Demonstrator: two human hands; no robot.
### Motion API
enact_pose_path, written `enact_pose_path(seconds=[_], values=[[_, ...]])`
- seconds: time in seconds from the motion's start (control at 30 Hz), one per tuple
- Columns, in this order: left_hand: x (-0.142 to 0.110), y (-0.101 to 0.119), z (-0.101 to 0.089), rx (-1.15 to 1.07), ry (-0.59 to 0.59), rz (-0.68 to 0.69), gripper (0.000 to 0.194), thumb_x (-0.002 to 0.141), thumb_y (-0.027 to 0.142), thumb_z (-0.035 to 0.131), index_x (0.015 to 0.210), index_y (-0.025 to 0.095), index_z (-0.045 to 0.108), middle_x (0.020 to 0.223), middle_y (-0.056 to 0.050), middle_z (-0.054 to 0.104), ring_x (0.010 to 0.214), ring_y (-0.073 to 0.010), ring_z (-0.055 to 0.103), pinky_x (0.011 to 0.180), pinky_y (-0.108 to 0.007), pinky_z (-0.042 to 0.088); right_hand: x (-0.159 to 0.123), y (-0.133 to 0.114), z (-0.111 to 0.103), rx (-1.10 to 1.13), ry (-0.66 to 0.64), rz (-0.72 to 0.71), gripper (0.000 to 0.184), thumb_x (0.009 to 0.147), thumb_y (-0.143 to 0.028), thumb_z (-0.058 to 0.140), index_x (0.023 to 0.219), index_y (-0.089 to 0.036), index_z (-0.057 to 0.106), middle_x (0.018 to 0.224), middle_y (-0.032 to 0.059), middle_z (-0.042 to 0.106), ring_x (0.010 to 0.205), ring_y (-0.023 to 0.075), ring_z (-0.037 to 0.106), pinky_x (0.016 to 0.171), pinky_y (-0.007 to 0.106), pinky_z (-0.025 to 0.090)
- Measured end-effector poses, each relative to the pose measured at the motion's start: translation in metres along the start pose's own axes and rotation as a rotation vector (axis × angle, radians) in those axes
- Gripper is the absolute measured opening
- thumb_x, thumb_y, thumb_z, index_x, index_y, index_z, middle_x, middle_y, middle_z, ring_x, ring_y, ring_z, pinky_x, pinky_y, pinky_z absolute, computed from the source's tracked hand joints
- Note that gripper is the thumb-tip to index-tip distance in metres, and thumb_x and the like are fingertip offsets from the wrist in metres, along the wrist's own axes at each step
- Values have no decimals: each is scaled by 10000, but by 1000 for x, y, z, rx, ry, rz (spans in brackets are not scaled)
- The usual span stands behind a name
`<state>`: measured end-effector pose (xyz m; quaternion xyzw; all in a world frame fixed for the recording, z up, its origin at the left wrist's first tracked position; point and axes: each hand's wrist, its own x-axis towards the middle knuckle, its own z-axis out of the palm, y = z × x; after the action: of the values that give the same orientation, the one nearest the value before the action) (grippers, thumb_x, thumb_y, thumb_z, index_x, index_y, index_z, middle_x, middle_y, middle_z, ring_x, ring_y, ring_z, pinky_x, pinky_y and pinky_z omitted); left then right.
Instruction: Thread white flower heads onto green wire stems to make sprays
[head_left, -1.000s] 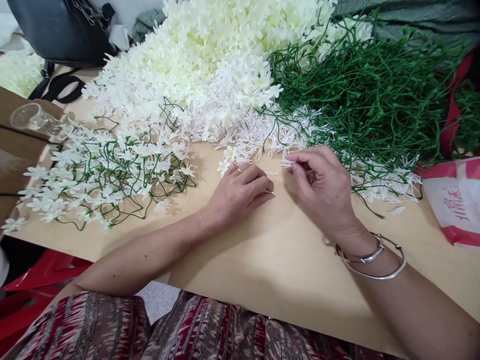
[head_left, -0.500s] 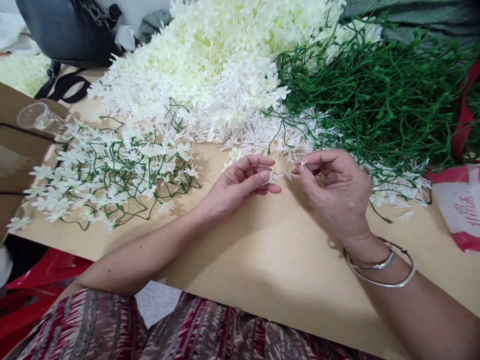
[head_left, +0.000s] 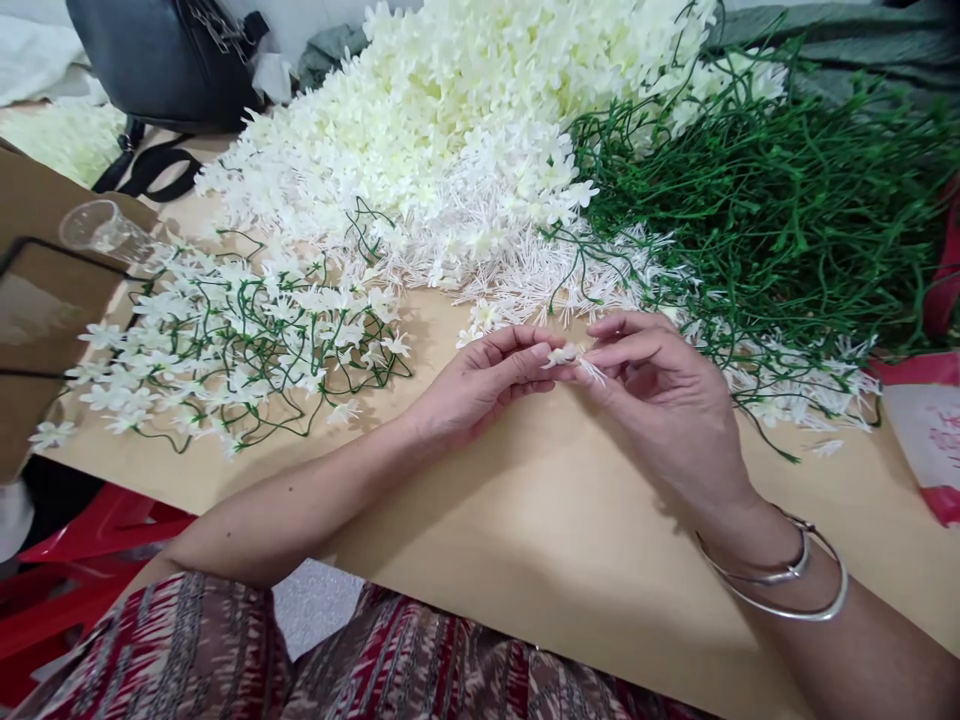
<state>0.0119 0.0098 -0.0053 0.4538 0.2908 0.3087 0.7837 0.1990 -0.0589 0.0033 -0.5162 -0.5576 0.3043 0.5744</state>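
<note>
Over the table's middle, my left hand (head_left: 487, 382) pinches a small white artificial flower (head_left: 562, 354) between thumb and fingers. My right hand (head_left: 667, 390) meets it from the right, its thumb and fingertips closed on a white stamen piece (head_left: 592, 372) whose thin prongs stick out. The fingertips of both hands nearly touch, and they partly hide how the two pieces sit together. Beyond the hands lie loose white stamen pieces (head_left: 517, 270) and a heap of white flower heads (head_left: 450, 120). Green plastic stems (head_left: 772, 220) are piled at right.
White flowers on green stems (head_left: 240, 340) lie spread at left. Behind them are a clear plastic cup (head_left: 109, 232), a cardboard box (head_left: 52, 300) and a black bag (head_left: 169, 60). A red and white packet (head_left: 926, 430) sits at the right edge, a red stool (head_left: 97, 550) below left.
My right hand has moved left, bringing the stamen piece to the flower in my left hand. The two hands were apart before. The whole view has shifted slightly.
</note>
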Motion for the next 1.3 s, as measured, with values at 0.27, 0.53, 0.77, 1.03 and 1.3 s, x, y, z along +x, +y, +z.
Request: enact_pose_path(seconds=[0.27,0.53,0.77,1.03,1.3], values=[[-5,6,10,29,-110,-18,317,934,452,840,1148,220,808,1171,-68,831,1163,-230,776,1109,-405,574,-2,1,1,-76,18,50,67,901,-303,838,884,-312,774,1128,65,692,1118,261,669,874,417,580],[-6,12,14,92,103,37,366,874,487,881,1014,166,776,1007,-63,844,1025,-242,820,1046,-393,599,2,6,1,125,101,22,116,882,-244,834,905,-291,730,1082,34,741,971,194,687,750,326,558],[-3,8,11,89,154,75,443,797,510,932,949,177,683,859,-14,811,862,-184,810,908,-325,622,1,-1,3,24,58,-26,118,894,-224,818,923,-277,718,870,-5,721,723,149,657,643,290,557],[-1,5,10,143,141,161,458,820,545,907,901,174,652,843,-16,779,834,-156,772,855,-282,601,1,4,3,18,-40,43,69,921,-242,803,934,-264,739,842,-5,741,735,160,683,635,297,546],[-2,0,10,201,142,200,443,832,540,897,887,163,671,875,-21,732,821,-119,689,806,-250,550,-6,4,4,-227,-9,-113,113,928,-164,764,900,-270,737,868,-5,744,804,180,686,714,342,552]])
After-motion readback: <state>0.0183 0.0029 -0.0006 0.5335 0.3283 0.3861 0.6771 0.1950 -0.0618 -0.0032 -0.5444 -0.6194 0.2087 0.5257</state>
